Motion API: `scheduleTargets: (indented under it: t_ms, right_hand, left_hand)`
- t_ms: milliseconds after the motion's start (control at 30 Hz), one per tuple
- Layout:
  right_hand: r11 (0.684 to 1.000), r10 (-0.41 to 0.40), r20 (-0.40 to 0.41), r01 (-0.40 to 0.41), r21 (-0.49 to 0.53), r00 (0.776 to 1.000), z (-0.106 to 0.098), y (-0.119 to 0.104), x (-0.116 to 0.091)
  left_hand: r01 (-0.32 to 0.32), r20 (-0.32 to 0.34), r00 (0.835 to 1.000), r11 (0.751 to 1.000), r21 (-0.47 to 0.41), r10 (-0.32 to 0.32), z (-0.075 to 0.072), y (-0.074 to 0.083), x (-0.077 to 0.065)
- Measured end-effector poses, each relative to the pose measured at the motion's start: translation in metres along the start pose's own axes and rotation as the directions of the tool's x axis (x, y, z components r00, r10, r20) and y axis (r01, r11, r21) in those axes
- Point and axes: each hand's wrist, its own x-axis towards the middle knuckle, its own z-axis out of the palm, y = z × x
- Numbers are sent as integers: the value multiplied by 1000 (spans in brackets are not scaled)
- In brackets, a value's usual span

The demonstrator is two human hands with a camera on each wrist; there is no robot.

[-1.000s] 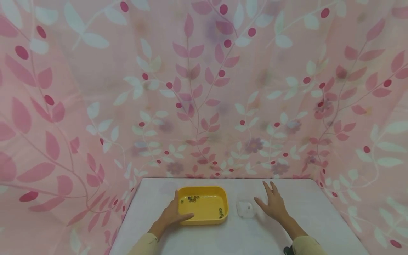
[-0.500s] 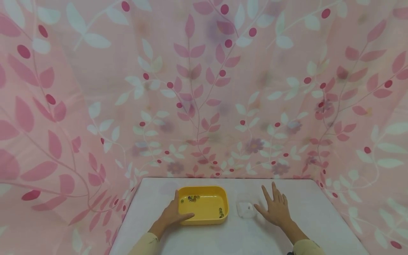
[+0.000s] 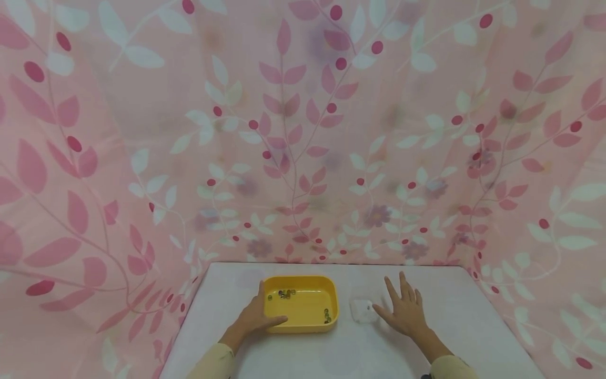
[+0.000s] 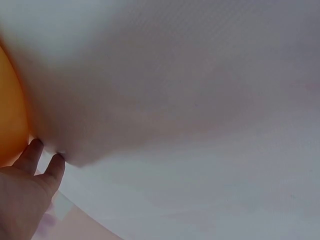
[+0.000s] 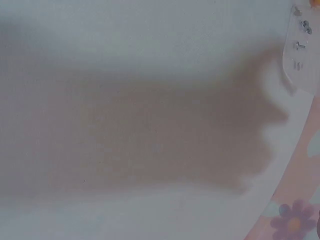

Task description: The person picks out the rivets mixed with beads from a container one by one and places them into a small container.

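A yellow tray (image 3: 307,322) sits on the white table, with several small glass marbles (image 3: 286,293) at its back left and a few more (image 3: 326,316) at its right end. My left hand (image 3: 252,317) holds the tray's near left corner, thumb over the rim and the other fingers along the outside wall. In the left wrist view, two of its fingertips (image 4: 58,159) reach down beside the tray. My right hand (image 3: 406,314) hovers with fingers spread, its thumb tip close to a clear plastic container (image 3: 360,317). Small shiny bits or reflections (image 5: 306,26) show in that container.
White cloth covers the table (image 3: 326,358). A pink curtain (image 3: 303,131) with a leaf pattern rises behind and on both sides of it. In the right wrist view, a shadow of a spread hand falls on the tabletop.
My right hand has turned a little and its fingers have spread wider, staying beside the clear container. My left hand and the tray have kept their places.
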Motion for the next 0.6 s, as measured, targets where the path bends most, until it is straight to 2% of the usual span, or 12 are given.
scheduleTargets:
  t_ms: [233,333,600]
  right_hand:
    - [1000,-13,22,13,9,1000,-2,-14,6]
    - [999,-32,8,32,4,999,1,-20,9]
    - [994,-107,-48,107,-4,993,14,-38,23]
  left_hand:
    - [-7,-14,1000,1000,-2,7,1,0,-3]
    - [-15,-31,999,1000,-2,15,-1,1,-5]
    - [13,-24,1000,1000,0,-13,-3,4,-7]
